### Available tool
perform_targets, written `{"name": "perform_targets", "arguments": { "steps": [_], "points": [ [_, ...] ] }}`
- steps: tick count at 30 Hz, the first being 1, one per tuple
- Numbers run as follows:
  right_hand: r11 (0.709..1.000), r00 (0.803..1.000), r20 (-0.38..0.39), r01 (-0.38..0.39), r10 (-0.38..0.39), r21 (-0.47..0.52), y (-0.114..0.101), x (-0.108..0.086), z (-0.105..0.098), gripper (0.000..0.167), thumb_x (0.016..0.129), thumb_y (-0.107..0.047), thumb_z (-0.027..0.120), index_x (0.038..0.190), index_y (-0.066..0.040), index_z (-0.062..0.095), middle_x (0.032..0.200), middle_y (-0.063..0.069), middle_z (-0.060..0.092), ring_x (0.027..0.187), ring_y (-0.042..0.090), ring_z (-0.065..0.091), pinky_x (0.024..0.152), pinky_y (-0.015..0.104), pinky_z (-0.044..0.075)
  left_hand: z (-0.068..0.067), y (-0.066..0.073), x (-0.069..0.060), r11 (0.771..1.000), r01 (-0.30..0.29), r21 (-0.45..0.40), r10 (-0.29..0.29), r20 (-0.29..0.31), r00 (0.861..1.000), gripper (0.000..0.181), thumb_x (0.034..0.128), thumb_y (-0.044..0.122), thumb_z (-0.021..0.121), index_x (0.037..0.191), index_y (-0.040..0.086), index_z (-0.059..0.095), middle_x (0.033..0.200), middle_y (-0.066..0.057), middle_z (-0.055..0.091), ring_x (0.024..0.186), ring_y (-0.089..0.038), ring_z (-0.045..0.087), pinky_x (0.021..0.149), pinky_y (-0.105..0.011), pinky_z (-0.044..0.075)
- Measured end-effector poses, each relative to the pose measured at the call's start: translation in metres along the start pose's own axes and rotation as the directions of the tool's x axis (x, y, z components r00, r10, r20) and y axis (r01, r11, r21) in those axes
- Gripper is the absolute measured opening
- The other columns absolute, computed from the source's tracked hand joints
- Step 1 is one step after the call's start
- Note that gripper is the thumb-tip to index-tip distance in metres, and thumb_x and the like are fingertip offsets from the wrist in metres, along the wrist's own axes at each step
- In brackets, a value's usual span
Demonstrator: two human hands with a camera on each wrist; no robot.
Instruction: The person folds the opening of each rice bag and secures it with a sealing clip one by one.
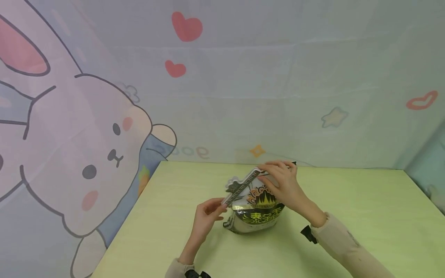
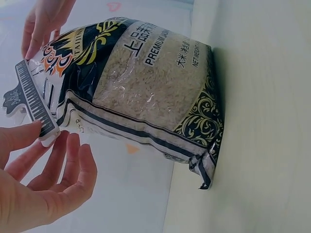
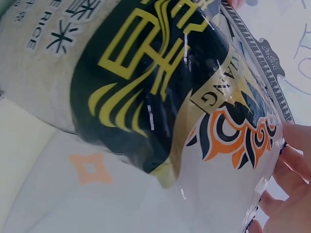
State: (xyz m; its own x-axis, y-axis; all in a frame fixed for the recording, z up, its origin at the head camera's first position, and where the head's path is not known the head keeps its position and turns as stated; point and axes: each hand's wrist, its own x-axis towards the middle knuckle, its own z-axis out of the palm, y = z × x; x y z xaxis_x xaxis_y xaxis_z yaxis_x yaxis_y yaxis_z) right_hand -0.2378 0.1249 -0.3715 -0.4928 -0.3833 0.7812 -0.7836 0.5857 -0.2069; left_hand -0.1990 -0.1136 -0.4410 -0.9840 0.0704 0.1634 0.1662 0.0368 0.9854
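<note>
A clear plastic bag of rice (image 1: 259, 214) with dark bands and gold lettering stands on the table, its top edge slanting. Across part of that top lies a piano-keyboard bag clip (image 1: 242, 187), black and white with a decorative tab. My left hand (image 1: 206, 216) pinches the clip's lower left end between thumb and fingers, as the left wrist view also shows for the clip (image 2: 36, 99). At the upper right my right hand (image 1: 283, 185) grips the bag's top beside the clip's other end; its fingers (image 3: 291, 170) are partly behind the film.
The bag rests on a pale yellow-green table (image 1: 347, 231). Behind the table's back edge hangs a cloth backdrop (image 1: 243, 96) with a printed rabbit and hearts. Dark straps (image 1: 308, 234) sit at both sleeve cuffs.
</note>
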Motion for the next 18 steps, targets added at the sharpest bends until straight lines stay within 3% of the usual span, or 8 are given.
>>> {"name": "perform_targets", "arguments": {
  "steps": [4,8,14,18],
  "points": [
    [0.999,1.000,-0.005,0.010,-0.011,-0.039,0.002,-0.005,-0.002,0.037,0.076,-0.013,0.068,0.112,-0.009,0.060,0.107,0.008,0.064,0.108,0.029,0.049,0.089,0.056,0.018,0.001,0.014,-0.006,1.000,-0.015,0.023,0.015,0.003,1.000,0.021,0.0837,0.003,0.058,0.103,-0.005,0.062,0.095,-0.027,0.063,0.075,-0.010,0.062,0.063,-0.031,0.054],
    [0.998,1.000,-0.001,-0.005,0.005,-0.069,0.003,-0.012,-0.004,0.040,0.075,-0.015,0.069,0.114,-0.010,0.058,0.119,0.011,0.058,0.113,0.032,0.045,0.087,0.056,0.019,0.001,0.016,-0.007,1.000,-0.020,0.021,0.020,0.005,1.000,0.020,0.0841,0.003,0.058,0.101,-0.004,0.063,0.095,-0.026,0.063,0.075,-0.011,0.062,0.063,-0.031,0.054],
    [0.996,1.000,-0.004,-0.017,0.016,-0.090,0.006,-0.019,-0.006,0.042,0.076,-0.020,0.068,0.116,-0.011,0.056,0.126,0.014,0.052,0.121,0.030,0.039,0.087,0.055,0.020,-0.001,0.004,-0.002,0.999,-0.039,-0.005,0.039,-0.007,0.999,0.019,0.0830,0.005,0.060,0.100,-0.004,0.064,0.094,-0.026,0.063,0.075,-0.012,0.062,0.062,-0.034,0.054],
    [0.995,1.000,-0.023,0.004,-0.006,-0.098,0.010,-0.023,-0.007,0.045,0.077,-0.023,0.068,0.118,-0.011,0.055,0.128,0.016,0.050,0.124,0.032,0.037,0.086,0.057,0.020,-0.002,-0.004,0.001,0.997,-0.071,-0.009,0.071,-0.034,0.997,0.022,0.0820,0.008,0.062,0.099,-0.005,0.063,0.095,-0.025,0.064,0.074,-0.009,0.062,0.061,-0.029,0.054]
  ]
}}
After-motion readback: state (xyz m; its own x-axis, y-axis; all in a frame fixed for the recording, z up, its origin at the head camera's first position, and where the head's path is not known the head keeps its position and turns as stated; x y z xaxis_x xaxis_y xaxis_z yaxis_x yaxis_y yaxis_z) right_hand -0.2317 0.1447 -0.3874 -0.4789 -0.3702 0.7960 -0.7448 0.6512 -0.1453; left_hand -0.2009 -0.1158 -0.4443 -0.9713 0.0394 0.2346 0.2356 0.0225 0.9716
